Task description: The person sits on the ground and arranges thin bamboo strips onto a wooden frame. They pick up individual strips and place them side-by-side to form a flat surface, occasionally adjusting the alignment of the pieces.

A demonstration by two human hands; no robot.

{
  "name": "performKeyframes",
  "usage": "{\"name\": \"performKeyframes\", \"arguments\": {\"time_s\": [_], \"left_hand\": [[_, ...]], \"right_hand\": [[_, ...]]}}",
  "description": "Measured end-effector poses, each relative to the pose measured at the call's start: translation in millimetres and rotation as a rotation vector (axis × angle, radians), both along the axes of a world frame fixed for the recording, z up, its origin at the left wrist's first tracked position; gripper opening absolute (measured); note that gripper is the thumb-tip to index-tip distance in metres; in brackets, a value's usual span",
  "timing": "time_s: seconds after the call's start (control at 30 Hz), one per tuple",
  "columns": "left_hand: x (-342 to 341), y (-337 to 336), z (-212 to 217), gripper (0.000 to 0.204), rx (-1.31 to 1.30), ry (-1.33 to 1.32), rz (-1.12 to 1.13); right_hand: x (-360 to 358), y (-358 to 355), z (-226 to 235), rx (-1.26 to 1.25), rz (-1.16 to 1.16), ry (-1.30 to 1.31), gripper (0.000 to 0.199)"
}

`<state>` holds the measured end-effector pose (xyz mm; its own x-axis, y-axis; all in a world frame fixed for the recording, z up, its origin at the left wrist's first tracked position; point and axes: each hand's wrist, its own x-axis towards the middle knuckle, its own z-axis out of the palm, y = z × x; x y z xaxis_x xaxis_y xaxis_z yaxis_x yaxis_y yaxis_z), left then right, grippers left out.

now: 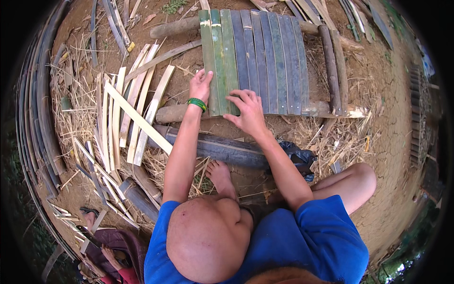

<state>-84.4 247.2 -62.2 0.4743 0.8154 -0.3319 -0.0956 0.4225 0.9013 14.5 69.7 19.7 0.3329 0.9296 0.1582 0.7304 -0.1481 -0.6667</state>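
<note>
A row of split bamboo slats [265, 61] lies side by side across two logs, green at the left and dark grey-blue toward the right. My left hand [200, 86], with a green and yellow band at the wrist, is closed at the left edge of the outermost green slat [211, 94], thumb against its face. Over the near ends of the slats my right hand [248, 110] is spread, fingers bent and apart. Its thumb and index finger touch or hover just above the green slats; exact contact cannot be told. It holds nothing.
Pale split strips [137, 118] lie in a pile at the left. A thick dark bamboo pole [222, 149] crosses in front of my bare foot. Long poles [40, 94] line the far left. Beside my knee is a black plastic bag [295, 156]. Another person's hands [109, 258] show at lower left.
</note>
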Motion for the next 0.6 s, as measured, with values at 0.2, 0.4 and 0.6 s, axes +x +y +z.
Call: {"name": "performKeyframes", "arguments": {"time_s": [0.2,0.4,0.6], "left_hand": [[-3.3,-1.9,-2.6,0.027,-0.065,0.024,0.017],[-1.4,0.2,0.3,0.028,-0.099,0.0,0.016],[1.5,-7.2,10.6,0.029,-0.098,0.007,-0.001]], "right_hand": [[-1.6,-3.1,-11.0,-0.03,0.022,-0.049,0.054],[-2.4,-3.8,-12.8,-0.019,0.025,-0.058,0.054],[0.2,-5.4,-16.7,-0.017,0.04,-0.08,0.056]]}}
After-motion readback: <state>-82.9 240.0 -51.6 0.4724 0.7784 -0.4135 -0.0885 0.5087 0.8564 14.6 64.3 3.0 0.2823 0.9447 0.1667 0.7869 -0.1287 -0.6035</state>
